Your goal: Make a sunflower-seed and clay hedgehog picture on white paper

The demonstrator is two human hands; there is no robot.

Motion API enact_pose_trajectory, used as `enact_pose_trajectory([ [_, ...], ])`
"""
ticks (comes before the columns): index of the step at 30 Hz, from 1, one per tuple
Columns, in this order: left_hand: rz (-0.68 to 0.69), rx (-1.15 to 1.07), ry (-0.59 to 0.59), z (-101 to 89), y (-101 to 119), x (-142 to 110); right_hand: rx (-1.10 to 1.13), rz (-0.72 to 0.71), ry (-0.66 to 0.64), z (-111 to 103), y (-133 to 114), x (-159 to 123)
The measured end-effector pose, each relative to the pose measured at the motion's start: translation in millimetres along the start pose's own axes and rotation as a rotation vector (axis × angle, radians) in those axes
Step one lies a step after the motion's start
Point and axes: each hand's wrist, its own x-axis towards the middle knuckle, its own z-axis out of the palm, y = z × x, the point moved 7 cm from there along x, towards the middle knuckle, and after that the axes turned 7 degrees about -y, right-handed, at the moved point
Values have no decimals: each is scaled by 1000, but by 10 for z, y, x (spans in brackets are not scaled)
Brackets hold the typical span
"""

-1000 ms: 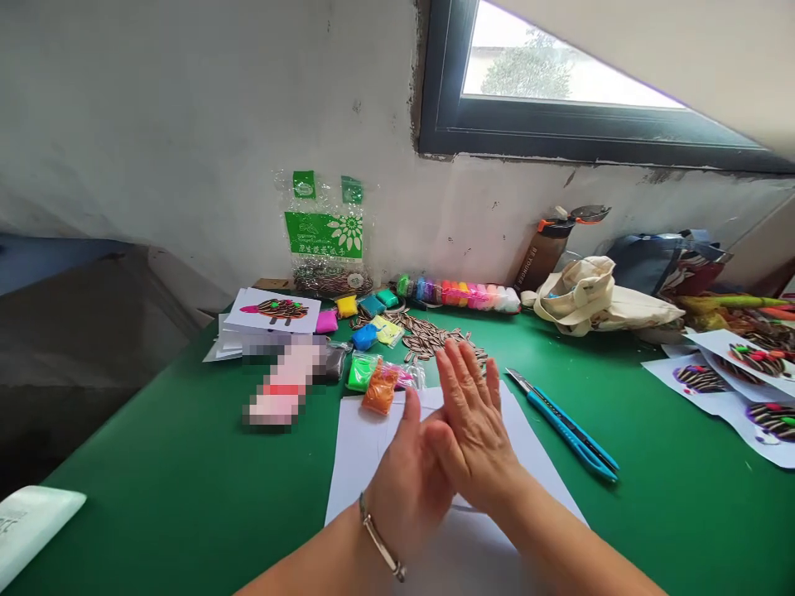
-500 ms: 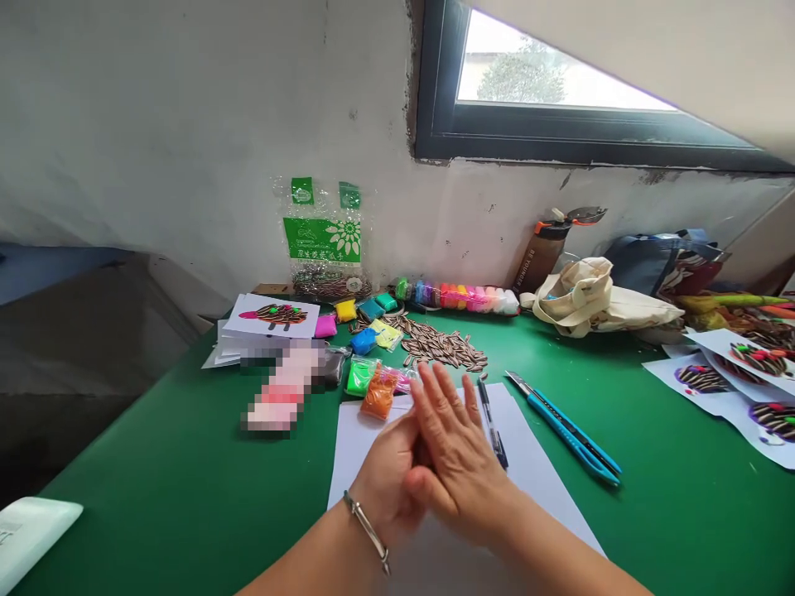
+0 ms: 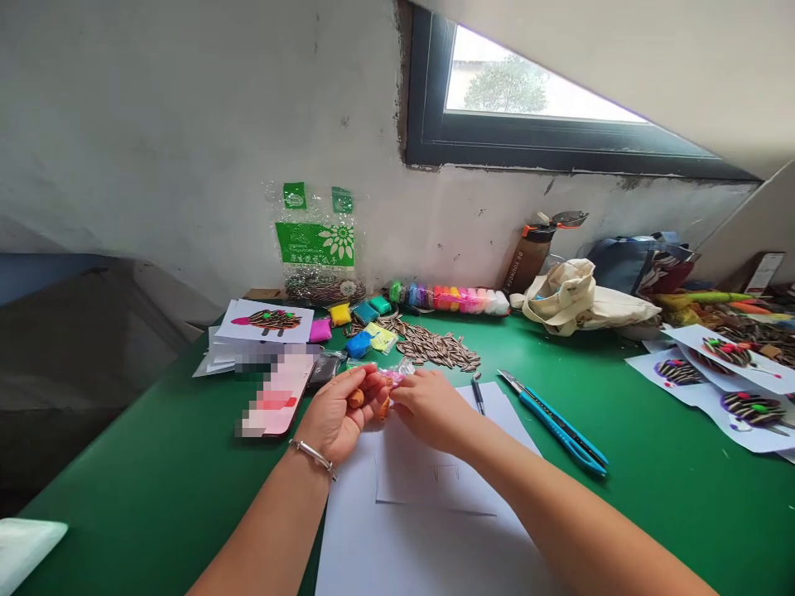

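A small orange lump of modelling clay (image 3: 356, 398) rests in my left hand (image 3: 339, 410), whose fingers are curled round it. Beside it, my right hand (image 3: 431, 410) grips an orange clay packet (image 3: 384, 406), also near my left fingertips; its wrapper is partly hidden. Both hands hover close together over the far edge of white paper (image 3: 366, 546). A smaller sheet with a few thin drawn lines (image 3: 446, 473) lies on top. Just beyond my right hand is a dark pen (image 3: 477, 395), partly covered.
Several coloured clay packets (image 3: 358, 343) and loose sunflower seeds (image 3: 438, 346) lie behind my hands. A blue utility knife (image 3: 559, 426) is at right. On the left are a phone (image 3: 291, 389) and a decorated picture (image 3: 267, 321); more pictures (image 3: 751, 406) lie far right.
My hands, pressed palm to palm before, have separated and moved forward to the clay packets. The orange packet is now lifted, and the sheet with drawn lines has come into view.
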Motion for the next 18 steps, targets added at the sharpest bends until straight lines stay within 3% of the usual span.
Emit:
enact_pose_trajectory([
  [4,-26,57,-53,15,-55,26,13,-37,33,17,150,141],
  [9,-29,103,-70,21,-68,39,67,-13,17,165,289,-54],
  [18,11,182,-74,42,-33,13,300,-116,13,172,58,-216],
])
